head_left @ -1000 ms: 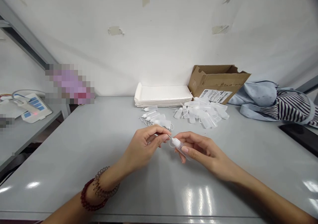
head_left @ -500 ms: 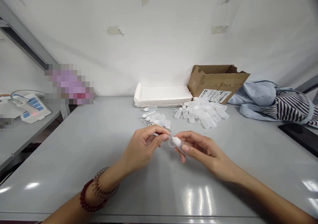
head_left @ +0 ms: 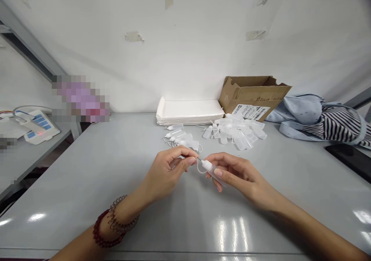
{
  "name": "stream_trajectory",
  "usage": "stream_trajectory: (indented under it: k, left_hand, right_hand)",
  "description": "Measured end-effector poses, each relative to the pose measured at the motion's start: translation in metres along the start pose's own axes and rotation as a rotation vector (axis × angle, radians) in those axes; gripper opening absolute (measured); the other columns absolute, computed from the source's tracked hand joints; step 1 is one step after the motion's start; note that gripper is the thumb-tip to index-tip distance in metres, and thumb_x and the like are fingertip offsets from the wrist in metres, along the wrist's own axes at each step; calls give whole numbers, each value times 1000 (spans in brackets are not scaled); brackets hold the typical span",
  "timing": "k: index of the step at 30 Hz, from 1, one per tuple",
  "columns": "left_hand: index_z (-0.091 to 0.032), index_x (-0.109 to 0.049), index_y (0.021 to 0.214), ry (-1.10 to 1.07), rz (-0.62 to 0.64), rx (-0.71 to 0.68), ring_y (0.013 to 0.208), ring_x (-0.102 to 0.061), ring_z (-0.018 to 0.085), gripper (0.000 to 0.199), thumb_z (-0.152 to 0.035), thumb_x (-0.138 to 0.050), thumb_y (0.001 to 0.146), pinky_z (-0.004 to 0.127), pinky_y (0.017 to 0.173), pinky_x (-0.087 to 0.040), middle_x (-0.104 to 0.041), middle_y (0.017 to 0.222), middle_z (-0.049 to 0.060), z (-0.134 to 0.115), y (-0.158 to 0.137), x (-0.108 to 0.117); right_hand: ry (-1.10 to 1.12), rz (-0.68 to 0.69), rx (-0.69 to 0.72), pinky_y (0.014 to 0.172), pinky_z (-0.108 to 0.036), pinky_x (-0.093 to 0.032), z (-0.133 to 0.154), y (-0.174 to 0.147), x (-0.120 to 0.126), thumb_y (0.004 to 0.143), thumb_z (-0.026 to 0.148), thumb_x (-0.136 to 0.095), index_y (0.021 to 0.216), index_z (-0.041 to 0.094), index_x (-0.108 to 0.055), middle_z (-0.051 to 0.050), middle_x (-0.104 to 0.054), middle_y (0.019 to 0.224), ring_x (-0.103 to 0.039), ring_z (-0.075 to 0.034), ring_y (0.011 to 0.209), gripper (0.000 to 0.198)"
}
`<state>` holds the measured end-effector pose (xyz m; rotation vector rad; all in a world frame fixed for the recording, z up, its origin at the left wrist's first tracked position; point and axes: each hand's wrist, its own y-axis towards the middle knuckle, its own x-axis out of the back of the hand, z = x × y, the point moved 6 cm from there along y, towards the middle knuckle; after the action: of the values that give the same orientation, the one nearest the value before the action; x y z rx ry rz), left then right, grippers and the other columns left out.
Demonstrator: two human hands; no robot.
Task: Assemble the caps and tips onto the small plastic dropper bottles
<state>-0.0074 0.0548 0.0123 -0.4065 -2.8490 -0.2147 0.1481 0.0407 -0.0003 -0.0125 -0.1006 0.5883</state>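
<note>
My right hand holds a small translucent needle-tip squeeze bottle, tilted with its white top toward the left. From that top a thin metal needle reaches to the fingertips of my left hand. Thumb and index finger of the left hand are pinched at the needle's end, where the bottle's looped strap also runs. The small cap at the strap's end is hidden in that pinch. Just beyond my hands lies a group of similar bottles with needle tips. A larger heap of translucent bottles lies farther right.
A stack of white padded envelopes lies against the wall beside an open cardboard box. At the right are a blue cloth bag and a black phone-like object. A scanner-like device rests on the left-hand surface.
The bottle in my right hand has shifted slightly right and down, away from the left fingertips. The strap loop looks a little more stretched. My left hand stays in place.
</note>
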Motion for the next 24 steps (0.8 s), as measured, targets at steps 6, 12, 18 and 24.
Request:
stream_trajectory:
  k: [6, 12, 18, 24]
  left_hand:
    - [-17, -68, 84, 25, -3, -21, 64, -54, 10, 11, -20, -57, 85, 21, 60, -49, -65, 77, 1, 0, -1, 0]
    - [-17, -67, 84, 39, -2, -29, 63, -55, 10, 11, -20, -57, 85, 21, 58, -47, -65, 77, 1, 0, 0, 0]
    - [-18, -67, 85, 113, -13, -118, 71, -57, 13, 13, -20, -54, 87, 23, 64, -47, -66, 81, 2, -3, 0, -1]
    - [-17, -65, 87, 270, 0, -299, 74, -59, 14, 15, -16, -50, 88, 26, 68, -46, -66, 80, 4, -9, -4, -5]
  right_hand:
    - [33, 6, -4, 61, -29, -40, 0, 0, 0, 90, 34, -52, 109, 19, -57, -2, -59, 79, -51, -11, 60, 25]
    - [25, 2, -4, 60, -28, -39, 0, -1, 1, 90, 33, -51, 109, 20, -58, -2, -59, 79, -49, -11, 59, 24]
    - [-58, -22, -45, 54, -26, -35, 0, -1, 4, 90, 36, -50, 111, 19, -60, -4, -61, 81, -45, -10, 57, 29]
    - [-104, -34, -71, 50, -24, -31, -1, -2, 7, 91, 38, -50, 112, 20, -61, -2, -60, 75, -42, -9, 56, 30]
